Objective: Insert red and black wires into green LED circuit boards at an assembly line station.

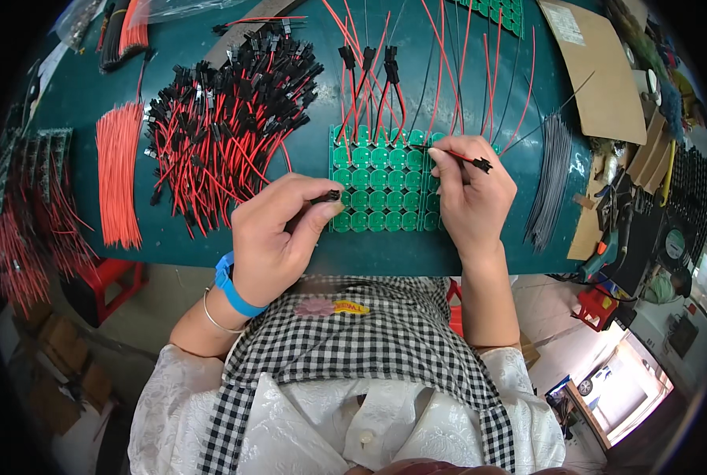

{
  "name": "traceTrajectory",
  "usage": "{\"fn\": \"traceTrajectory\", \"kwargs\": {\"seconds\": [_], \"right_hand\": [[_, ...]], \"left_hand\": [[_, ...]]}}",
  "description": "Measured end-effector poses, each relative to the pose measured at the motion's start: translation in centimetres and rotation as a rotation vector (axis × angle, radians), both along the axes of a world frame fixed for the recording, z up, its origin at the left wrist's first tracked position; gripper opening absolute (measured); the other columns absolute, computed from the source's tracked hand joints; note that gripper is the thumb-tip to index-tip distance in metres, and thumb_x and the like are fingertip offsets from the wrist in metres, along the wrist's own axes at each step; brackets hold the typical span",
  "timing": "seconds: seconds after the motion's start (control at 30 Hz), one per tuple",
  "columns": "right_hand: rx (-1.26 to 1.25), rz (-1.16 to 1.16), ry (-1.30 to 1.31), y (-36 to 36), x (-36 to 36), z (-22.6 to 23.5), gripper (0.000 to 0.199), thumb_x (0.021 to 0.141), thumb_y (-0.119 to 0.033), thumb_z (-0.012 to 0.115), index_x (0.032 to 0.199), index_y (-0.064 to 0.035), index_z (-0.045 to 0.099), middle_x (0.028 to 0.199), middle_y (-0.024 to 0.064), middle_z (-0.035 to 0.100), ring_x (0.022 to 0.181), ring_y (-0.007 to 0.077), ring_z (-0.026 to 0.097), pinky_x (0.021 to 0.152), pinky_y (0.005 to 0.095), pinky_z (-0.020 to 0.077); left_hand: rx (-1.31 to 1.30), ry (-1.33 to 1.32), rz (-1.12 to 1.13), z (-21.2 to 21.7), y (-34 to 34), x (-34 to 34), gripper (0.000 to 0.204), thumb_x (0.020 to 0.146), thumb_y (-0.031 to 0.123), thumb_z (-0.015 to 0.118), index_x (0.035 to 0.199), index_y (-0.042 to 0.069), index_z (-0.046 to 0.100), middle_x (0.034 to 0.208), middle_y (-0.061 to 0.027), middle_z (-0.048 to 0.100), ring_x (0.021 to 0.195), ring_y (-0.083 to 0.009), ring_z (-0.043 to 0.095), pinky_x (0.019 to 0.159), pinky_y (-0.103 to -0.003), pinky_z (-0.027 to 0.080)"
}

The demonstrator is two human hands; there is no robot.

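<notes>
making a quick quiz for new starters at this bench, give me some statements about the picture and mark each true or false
1. The left hand holds a small black connector. True.
2. The right hand is empty. False: it pinches a red-and-black lead.
3. The orange-red wire bundle lies to the left of the connector pile. True.
4. The grey wire bundle lies to the left of the green circuit panel. False: it lies to the right.
5. The blue wristband is on the right wrist. False: it is on the left wrist.
6. The apron has a black-and-white check. True.
</notes>
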State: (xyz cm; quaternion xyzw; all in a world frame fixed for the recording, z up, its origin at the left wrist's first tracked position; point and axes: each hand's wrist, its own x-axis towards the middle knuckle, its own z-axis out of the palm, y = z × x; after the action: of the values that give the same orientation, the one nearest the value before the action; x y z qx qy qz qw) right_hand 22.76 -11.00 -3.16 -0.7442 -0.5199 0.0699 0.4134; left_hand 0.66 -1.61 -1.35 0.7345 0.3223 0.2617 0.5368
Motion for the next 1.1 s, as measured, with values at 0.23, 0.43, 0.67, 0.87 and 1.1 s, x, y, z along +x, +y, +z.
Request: {"fn": "traceTrajectory", "kwargs": {"seconds": [0.23,0.43,0.67,0.87,1.1], "right_hand": [[-0.131,0.045,-0.193,1.5,-0.6,1.2,0.021,0.084,-0.007,0.075,0.081,-0.0024,0.055,0.079,0.0131,0.064,0.065,0.0316,0.064,0.054,0.0395,0.0501],[-0.095,0.005,-0.249,2.4,-1.1,0.2,0.021,0.085,-0.009,0.076,0.081,-0.0039,0.055,0.073,0.0116,0.062,0.059,0.0308,0.062,0.05,0.0403,0.0484],[0.004,-0.055,0.016,1.8,-1.5,0.4,0.019,0.082,-0.006,0.08,0.082,-0.0023,0.061,0.067,0.0063,0.061,0.053,0.0157,0.059,0.049,0.0287,0.0474],[0.032,0.237,1.013,-1.4,-2.2,2.7,0.012,0.085,-0.003,0.078,0.09,0.0021,0.068,0.088,0.0066,0.063,0.06,0.0063,0.054,0.049,0.0191,0.0424],[-0.119,0.205,1.173,-3.8,-0.7,3.2,0.01,0.088,0.001,0.072,0.098,0.0019,0.07,0.088,0.007,0.066,0.061,0.0052,0.056,0.047,0.018,0.0417]], "left_hand": [[0.004,0.065,-0.03,-0.2,-0.7,-0.1,0.01,0.089,0.007,0.074,0.093,-0.002,0.071,0.074,-0.0083,0.067,0.06,-0.0131,0.061,0.056,-0.025,0.047],[0.009,0.015,-0.047,0.5,-0.8,1.1,0.011,0.087,0.007,0.076,0.092,-0.001,0.07,0.074,-0.0111,0.066,0.055,-0.0185,0.059,0.053,-0.029,0.047],[-0.454,-0.072,-0.149,0.4,-0.8,1.2,0.017,0.098,0.011,0.066,0.099,-0.006,0.067,0.085,-0.0089,0.07,0.074,-0.0085,0.064,0.065,-0.024,0.052],[-0.388,-0.055,-0.284,1.2,-0.9,2.3,0.016,0.098,0.012,0.066,0.097,-0.003,0.07,0.08,-0.0069,0.071,0.069,-0.0067,0.063,0.063,-0.023,0.051],[-0.362,-0.004,-0.327,1.1,-1.5,2.9,0.013,0.096,0.008,0.064,0.099,-0.002,0.072,0.079,-0.0074,0.071,0.068,-0.0078,0.065,0.059,-0.025,0.05]]}}
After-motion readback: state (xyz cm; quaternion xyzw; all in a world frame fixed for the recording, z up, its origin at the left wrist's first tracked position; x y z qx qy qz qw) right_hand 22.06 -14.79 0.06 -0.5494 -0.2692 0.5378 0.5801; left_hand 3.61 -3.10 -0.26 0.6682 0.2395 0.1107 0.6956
